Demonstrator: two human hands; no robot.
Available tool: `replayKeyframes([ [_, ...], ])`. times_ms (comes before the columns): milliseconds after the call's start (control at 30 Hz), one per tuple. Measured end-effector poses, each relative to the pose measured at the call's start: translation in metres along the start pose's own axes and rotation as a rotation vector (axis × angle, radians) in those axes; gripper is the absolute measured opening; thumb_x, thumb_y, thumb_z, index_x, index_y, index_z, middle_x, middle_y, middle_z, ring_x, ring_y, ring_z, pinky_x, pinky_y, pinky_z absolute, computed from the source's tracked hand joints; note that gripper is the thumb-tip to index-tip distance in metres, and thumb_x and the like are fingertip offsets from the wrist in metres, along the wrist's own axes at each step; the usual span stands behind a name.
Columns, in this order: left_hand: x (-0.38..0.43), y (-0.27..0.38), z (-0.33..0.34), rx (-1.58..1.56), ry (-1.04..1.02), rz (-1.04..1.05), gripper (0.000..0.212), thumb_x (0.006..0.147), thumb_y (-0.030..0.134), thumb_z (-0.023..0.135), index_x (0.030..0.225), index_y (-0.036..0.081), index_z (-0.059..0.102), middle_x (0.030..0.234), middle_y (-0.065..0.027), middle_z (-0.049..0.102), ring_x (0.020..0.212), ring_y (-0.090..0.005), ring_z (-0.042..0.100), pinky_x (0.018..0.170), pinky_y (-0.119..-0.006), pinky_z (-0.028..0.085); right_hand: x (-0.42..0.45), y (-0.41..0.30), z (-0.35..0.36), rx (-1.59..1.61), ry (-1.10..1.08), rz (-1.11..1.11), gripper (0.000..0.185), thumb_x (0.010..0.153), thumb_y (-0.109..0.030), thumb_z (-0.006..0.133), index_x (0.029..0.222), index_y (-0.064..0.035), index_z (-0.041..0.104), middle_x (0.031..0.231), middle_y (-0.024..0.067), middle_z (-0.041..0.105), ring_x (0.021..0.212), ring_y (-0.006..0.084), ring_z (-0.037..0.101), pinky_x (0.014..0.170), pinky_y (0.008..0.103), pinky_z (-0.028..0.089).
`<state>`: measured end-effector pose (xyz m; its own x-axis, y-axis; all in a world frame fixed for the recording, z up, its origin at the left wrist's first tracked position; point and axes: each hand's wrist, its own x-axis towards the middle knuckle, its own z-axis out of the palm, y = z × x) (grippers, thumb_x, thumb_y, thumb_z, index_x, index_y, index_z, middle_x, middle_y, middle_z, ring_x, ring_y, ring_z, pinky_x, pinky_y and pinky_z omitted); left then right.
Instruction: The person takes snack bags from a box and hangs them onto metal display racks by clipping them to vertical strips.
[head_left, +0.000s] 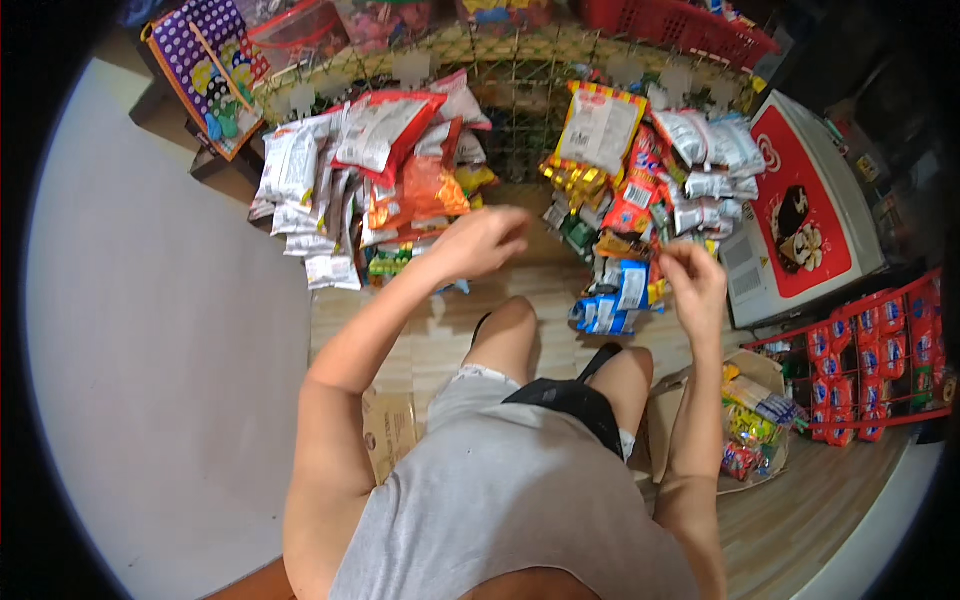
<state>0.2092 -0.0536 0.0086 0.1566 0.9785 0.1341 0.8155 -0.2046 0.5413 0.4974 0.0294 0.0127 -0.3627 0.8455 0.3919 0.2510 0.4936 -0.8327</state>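
My left hand (486, 238) hovers in the gap between two hanging groups of snack packs, palm down and slightly blurred. I see nothing in it, and its fingers are loosely bent with the thumb apart. Just left of it hangs an orange snack pack (420, 187) below a red and white pack (386, 135). My right hand (694, 277) has thumb and forefinger close together at the edge of an orange-brown packet (622, 245); whether they grip it is unclear. Blue packets (615, 304) hang under that, and a red packet (637, 184) above.
Behind the packs stands a wire grid (517, 97), with a red plastic basket (675, 30) above. A white freezer (806, 210) stands at right, near a red wire rack (847, 360) of red packets. An open cardboard box (671, 420) with packets sits beside my right leg. A white wall (165, 337) bounds the left.
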Motion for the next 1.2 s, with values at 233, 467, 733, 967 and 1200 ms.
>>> replayKeyframes([
  [233,0.179,0.002,-0.035,0.282,0.492,0.102,0.024,0.071,0.011,0.058,0.092,0.000,0.057,0.092,-0.0157,0.055,0.094,-0.0329,0.051,0.079,-0.040,0.043,0.181,-0.054,0.020,-0.321,0.053,-0.433,0.018,0.075,-0.013,0.056,0.083,0.0015,0.062,0.081,0.0182,0.062,0.076,0.0296,0.061,0.069,0.0338,0.046],
  [467,0.233,-0.010,-0.005,0.444,0.472,-0.114,0.022,0.074,0.012,0.051,0.092,0.002,0.059,0.101,-0.0124,0.055,0.099,-0.0285,0.050,0.079,-0.044,0.041,0.263,-0.015,0.035,-0.834,-0.065,-0.288,0.025,0.069,-0.016,0.061,0.093,-0.0071,0.062,0.088,0.0152,0.063,0.086,0.0312,0.059,0.075,0.0402,0.045],
  [733,0.246,-0.027,-0.010,0.467,0.504,-0.102,0.017,0.072,0.018,0.058,0.084,0.010,0.066,0.094,-0.0093,0.058,0.096,-0.0271,0.050,0.078,-0.044,0.038,0.284,0.009,0.043,-0.706,-0.068,-0.200,0.019,0.069,-0.021,0.064,0.085,-0.0088,0.065,0.083,0.0121,0.064,0.084,0.0289,0.060,0.073,0.0379,0.045],
  [967,0.250,-0.023,-0.016,0.380,0.464,-0.033,0.015,0.070,0.012,0.055,0.081,0.011,0.065,0.080,-0.0090,0.063,0.084,-0.0261,0.057,0.075,-0.043,0.035,0.289,0.014,0.040,-0.677,-0.067,-0.106,0.014,0.069,-0.022,0.064,0.081,-0.0135,0.066,0.081,0.0109,0.064,0.082,0.0289,0.060,0.071,0.0388,0.046],
  [1200,0.259,-0.028,-0.013,0.388,0.448,-0.037,0.019,0.071,0.017,0.057,0.087,0.011,0.066,0.084,-0.0091,0.063,0.086,-0.0268,0.057,0.073,-0.044,0.036,0.291,0.021,0.047,-0.730,-0.038,-0.174,0.012,0.070,-0.023,0.062,0.078,-0.0140,0.065,0.081,0.0107,0.064,0.081,0.0294,0.060,0.070,0.0408,0.046],
])
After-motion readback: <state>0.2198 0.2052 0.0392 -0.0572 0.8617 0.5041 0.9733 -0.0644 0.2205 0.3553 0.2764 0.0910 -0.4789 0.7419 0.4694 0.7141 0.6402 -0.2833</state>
